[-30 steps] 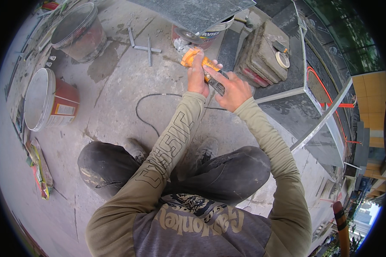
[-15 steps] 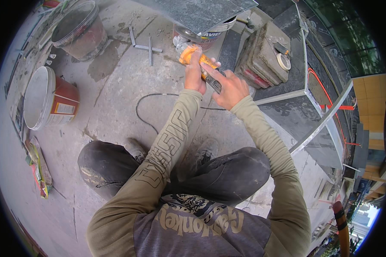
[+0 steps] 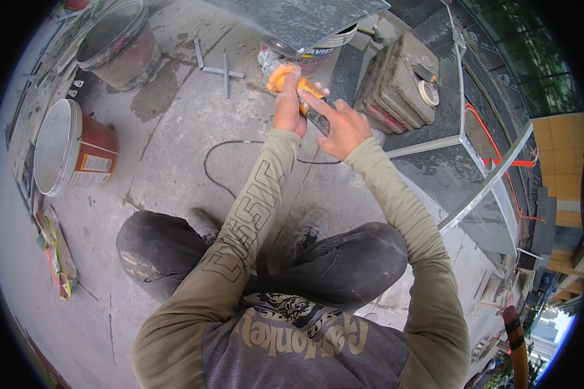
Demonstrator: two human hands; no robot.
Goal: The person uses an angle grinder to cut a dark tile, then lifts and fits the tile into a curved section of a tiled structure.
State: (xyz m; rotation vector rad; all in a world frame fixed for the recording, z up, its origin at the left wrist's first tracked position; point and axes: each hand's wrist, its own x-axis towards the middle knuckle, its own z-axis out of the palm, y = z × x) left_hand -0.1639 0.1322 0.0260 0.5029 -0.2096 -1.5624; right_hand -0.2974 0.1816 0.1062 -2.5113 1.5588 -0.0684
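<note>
My left hand (image 3: 289, 107) is closed round an orange-and-dark handheld power tool (image 3: 283, 79), whose front end is by a dark stone tile (image 3: 302, 21). My right hand (image 3: 340, 129) grips the tool's dark rear part (image 3: 318, 118). The tool's front is blurred in pale grey. The tile rests over a paint bucket (image 3: 311, 63) just beyond my hands. A black cable (image 3: 233, 142) loops on the concrete floor below the tool.
Two buckets (image 3: 78, 152) stand at left, near metal strips (image 3: 226, 74) and a colourful bag (image 3: 57, 256). At right are stacked concrete blocks (image 3: 396, 84) with a tape roll (image 3: 428, 93), dark slabs (image 3: 461, 194), a long metal bar (image 3: 483, 185) and orange pipes (image 3: 512, 163).
My hands and the orange tool have moved slightly up and to the left along the tile's near side. Both hands keep their grip.
</note>
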